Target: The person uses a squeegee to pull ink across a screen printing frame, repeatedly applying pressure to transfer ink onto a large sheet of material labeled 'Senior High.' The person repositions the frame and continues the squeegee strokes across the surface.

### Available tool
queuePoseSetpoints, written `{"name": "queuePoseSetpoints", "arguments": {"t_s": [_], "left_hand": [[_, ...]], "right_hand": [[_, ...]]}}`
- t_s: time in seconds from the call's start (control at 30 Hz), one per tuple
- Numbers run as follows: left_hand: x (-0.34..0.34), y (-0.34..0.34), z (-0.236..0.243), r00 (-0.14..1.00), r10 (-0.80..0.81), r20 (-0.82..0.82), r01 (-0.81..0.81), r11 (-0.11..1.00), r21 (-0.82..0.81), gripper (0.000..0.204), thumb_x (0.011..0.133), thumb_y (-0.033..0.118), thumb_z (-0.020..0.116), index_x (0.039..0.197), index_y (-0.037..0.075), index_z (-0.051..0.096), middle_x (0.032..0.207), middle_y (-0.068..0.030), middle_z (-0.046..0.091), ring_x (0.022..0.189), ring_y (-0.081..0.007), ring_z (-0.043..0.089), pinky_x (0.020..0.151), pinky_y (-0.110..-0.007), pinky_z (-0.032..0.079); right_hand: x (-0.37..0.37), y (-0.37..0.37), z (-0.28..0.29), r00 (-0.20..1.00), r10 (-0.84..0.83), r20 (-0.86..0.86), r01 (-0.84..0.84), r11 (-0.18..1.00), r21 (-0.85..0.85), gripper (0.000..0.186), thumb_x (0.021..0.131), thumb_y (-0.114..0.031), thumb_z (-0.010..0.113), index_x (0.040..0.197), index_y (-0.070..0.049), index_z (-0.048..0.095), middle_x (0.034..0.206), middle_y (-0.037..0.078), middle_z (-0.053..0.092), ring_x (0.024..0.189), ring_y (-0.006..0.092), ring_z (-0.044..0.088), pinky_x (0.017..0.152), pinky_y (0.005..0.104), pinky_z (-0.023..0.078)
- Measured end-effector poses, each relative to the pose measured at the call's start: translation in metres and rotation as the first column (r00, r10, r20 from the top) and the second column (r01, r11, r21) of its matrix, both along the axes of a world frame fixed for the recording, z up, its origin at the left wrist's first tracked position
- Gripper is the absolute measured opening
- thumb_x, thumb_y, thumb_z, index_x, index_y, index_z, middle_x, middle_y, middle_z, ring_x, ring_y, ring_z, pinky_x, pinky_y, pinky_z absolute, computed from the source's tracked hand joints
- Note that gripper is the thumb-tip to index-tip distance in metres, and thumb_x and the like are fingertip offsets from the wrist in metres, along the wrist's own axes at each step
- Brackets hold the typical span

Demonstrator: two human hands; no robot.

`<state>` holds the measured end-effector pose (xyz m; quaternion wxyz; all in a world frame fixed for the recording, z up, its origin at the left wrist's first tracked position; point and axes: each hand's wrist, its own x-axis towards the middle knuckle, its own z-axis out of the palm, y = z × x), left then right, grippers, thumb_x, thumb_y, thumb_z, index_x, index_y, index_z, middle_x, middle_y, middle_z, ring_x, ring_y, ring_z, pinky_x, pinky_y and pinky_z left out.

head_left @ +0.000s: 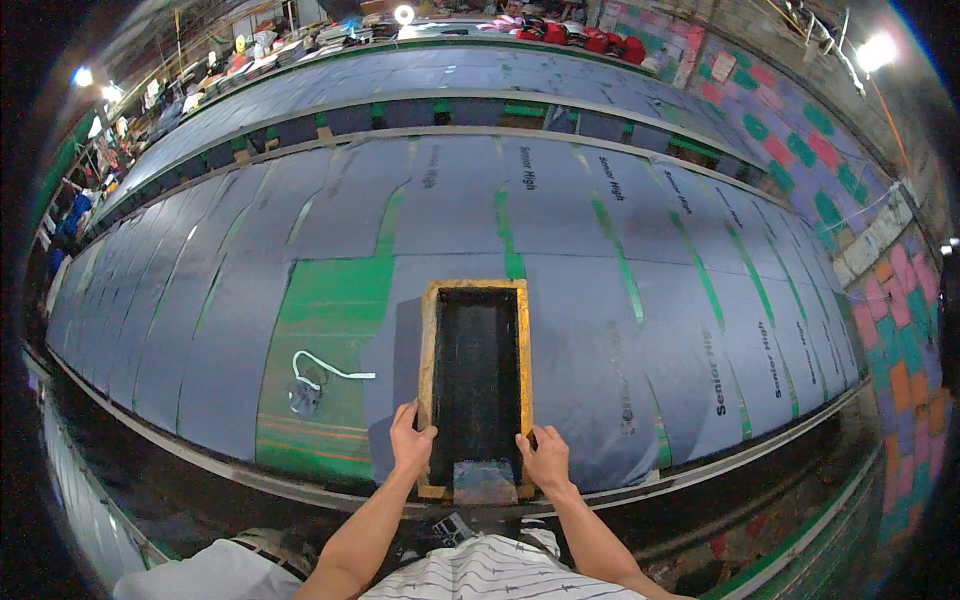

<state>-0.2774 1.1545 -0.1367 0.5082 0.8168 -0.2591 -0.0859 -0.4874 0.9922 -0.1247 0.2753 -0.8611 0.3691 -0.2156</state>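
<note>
A screen-printing frame [524, 330] with yellow-edged wooden sides and a dark mesh lies on grey-blue fabric pieces [630, 300] spread over a long table. My left hand [411, 438] grips its left side near the front, thumb on the inner edge. My right hand [545, 458] grips the right side at about the same height. A translucent greyish rectangular piece [486, 482] sits at the frame's near end, between my hands; its kind is unclear. Black lettering marks several fabric pieces to the right and beyond the frame.
Left of the frame is a bare green patch of tabletop [325, 300] carrying a white bent strip [330, 368] with a dark crumpled bit at its end. Another long fabric-covered table [440, 68] runs behind. A painted wall [790, 130] bounds the right side.
</note>
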Motion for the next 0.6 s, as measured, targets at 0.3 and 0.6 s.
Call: {"name": "queuePoseSetpoints", "arguments": {"t_s": [0.3, 0.6], "left_hand": [[0.003, 0.001, -0.002, 0.999, -0.019, -0.027, 0.018, 0.999, -0.038, 0.059, 0.069, 0.002, 0.067, 0.127, -0.008, 0.060, 0.115, -0.0176, 0.062, 0.108, -0.0342, 0.063, 0.096, -0.038, 0.049], [0.002, 0.001, 0.003, 0.999, 0.001, -0.046, -0.002, 1.000, -0.021, 0.059, 0.068, 0.001, 0.068, 0.126, -0.009, 0.061, 0.115, -0.0182, 0.063, 0.110, -0.0344, 0.064, 0.097, -0.038, 0.049]], "right_hand": [[0.001, 0.000, 0.003, 1.000, 0.018, -0.010, -0.018, 1.000, 0.016, 0.029, 0.092, -0.026, 0.071, 0.098, 0.003, 0.068, 0.085, 0.019, 0.061, 0.081, 0.0388, 0.061, 0.073, 0.0476, 0.050], [0.001, 0.000, 0.002, 1.000, 0.021, -0.009, -0.021, 0.999, 0.033, 0.029, 0.092, -0.027, 0.071, 0.098, 0.001, 0.068, 0.088, 0.020, 0.063, 0.083, 0.0406, 0.064, 0.075, 0.0489, 0.053]]}}
